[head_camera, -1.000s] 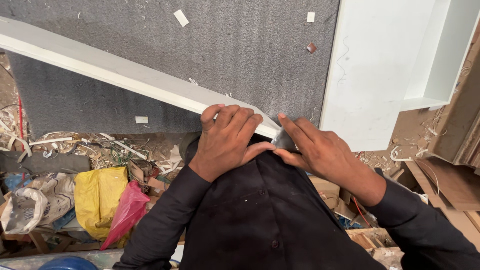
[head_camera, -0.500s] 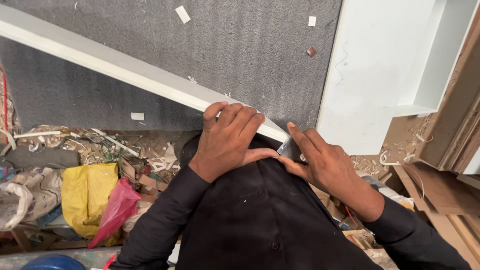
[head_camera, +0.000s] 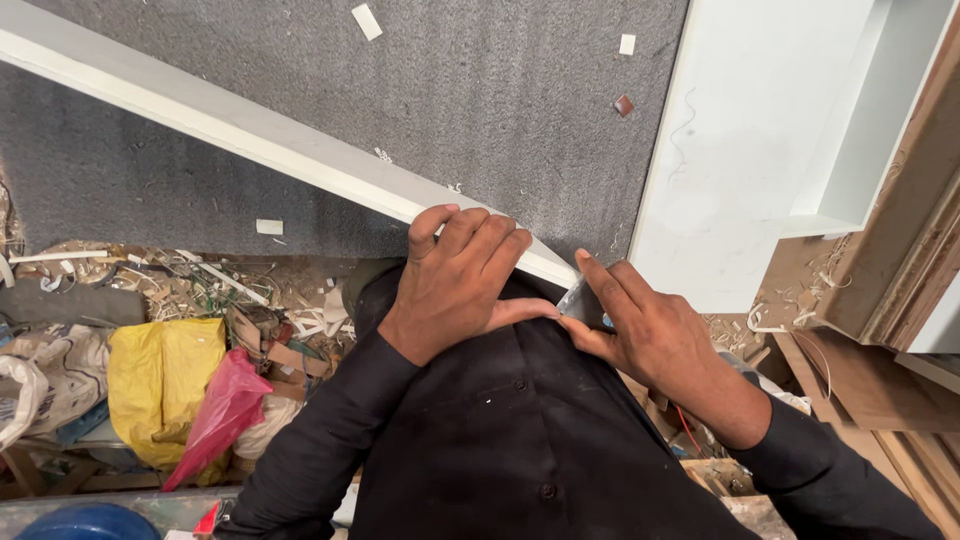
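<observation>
Two hands meet at the near end of a long white board strip (head_camera: 250, 125), which lies across the grey carpeted desk (head_camera: 480, 90) with its long axis running from the far left down toward the person's chest. Left hand (head_camera: 455, 285) lies curled over that near end, fingers bent across the top edge and pressing it, so it is the hand nearer the strip. Right hand (head_camera: 640, 330), just right of the strip's end, pinches a small grey flat piece (head_camera: 580, 300) between thumb and forefinger, touching the strip's tip.

head cam | looks steeply down | close over hands (head_camera: 540, 300)
</observation>
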